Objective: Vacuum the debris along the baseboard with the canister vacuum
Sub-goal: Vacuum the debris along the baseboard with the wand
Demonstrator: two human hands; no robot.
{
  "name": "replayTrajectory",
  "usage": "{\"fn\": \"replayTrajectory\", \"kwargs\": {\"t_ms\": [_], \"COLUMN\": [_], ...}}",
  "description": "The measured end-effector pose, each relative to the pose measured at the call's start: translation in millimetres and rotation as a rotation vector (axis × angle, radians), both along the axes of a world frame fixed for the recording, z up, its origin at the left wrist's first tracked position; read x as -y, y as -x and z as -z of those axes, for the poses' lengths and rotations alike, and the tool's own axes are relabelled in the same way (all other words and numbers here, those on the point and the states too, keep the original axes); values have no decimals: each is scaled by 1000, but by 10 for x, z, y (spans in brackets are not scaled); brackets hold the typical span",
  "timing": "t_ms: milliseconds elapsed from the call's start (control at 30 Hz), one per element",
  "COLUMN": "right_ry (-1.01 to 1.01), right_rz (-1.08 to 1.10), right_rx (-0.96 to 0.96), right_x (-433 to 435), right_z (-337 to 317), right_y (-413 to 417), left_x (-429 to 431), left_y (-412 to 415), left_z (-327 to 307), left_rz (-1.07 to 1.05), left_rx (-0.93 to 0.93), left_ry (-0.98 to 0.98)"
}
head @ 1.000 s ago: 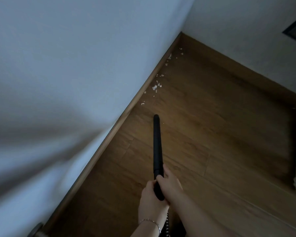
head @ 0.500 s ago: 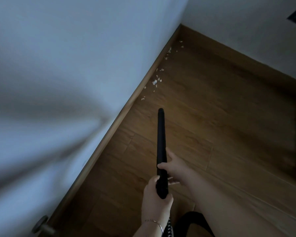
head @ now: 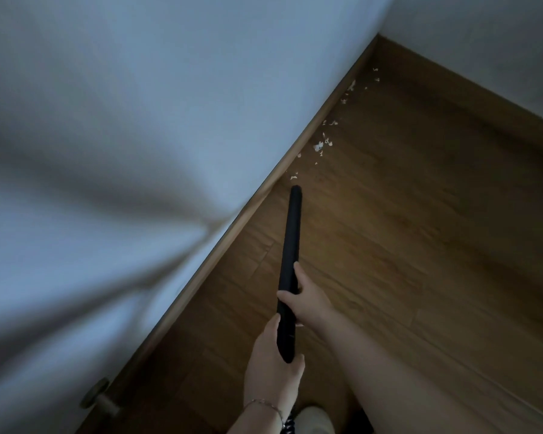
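Black wand [head: 290, 242] — hose end cut off

- The left hand [head: 271, 371] is wearing a thin metal chain bracelet [head: 265, 404] at the wrist.
- The right hand [head: 309, 300] is showing no rings.
- Both forearms are showing bare, with no sleeves reaching them.

Wood floor [head: 420, 245], scattered white debris [head: 319, 146]
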State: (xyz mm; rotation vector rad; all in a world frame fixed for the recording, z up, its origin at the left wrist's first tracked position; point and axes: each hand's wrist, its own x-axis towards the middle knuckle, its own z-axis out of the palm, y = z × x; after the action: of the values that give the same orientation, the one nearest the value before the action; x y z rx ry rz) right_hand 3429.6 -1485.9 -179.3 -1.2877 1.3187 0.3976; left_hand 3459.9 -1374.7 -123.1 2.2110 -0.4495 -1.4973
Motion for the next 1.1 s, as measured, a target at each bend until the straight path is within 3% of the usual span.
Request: {"fn": "replayTrajectory", "kwargs": {"t_ms": [533, 767, 1100], "right_ry": [-51, -31, 57], "right_rz": [94, 200, 74], "right_rx": [4, -57, -78], "right_x": [635, 1010, 939], "right_z": [154, 203, 309], "right_y": [-232, -287, -483], "left_x": [516, 867, 855], "left_y": [-109, -252, -448], "left_z": [1, 62, 214], "left_rz": [-237, -183, -140], "left_rx": [-82, -123, -154], "left_ry": [-50, -15, -65]}}
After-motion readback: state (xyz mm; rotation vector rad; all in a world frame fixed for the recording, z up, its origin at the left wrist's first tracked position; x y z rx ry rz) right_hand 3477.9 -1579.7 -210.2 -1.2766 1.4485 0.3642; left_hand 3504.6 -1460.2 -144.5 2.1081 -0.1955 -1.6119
